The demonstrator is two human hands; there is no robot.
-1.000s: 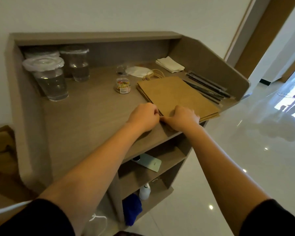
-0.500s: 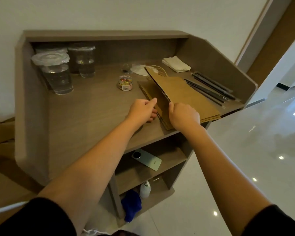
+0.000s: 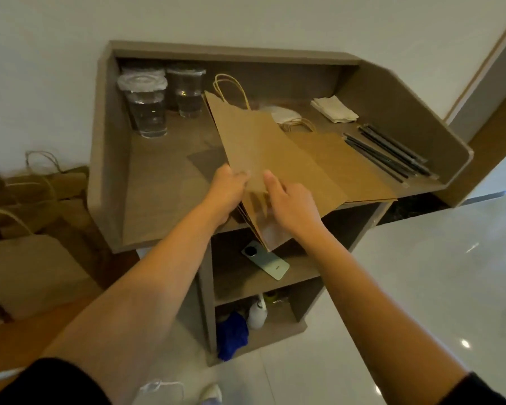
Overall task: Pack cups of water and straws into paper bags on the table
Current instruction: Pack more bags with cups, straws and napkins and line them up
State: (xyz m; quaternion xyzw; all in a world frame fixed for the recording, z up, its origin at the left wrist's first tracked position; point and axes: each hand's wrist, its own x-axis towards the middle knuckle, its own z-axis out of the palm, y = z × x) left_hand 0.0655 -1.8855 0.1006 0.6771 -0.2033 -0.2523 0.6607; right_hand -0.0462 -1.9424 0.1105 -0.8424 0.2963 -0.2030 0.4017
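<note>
Both hands lift a folded bag off the stack.
The left hand (image 3: pixel 227 194) pinches the bag (image 3: pixel 263 159) at its left edge; the right hand (image 3: pixel 289 203) lies on its face, fingers loosely spread, thumb up. The bag tilts up, handles (image 3: pixel 230 86) toward the wall, over the stack (image 3: pixel 351 173) on the table (image 3: pixel 164 182). Cups (image 3: pixel 146 109) stand at back left, straws (image 3: pixel 392 153) lie right.

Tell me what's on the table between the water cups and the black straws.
In the head view, the lifted paper bag stands between the cups and the straws, with the flat bag stack beside it.
</note>
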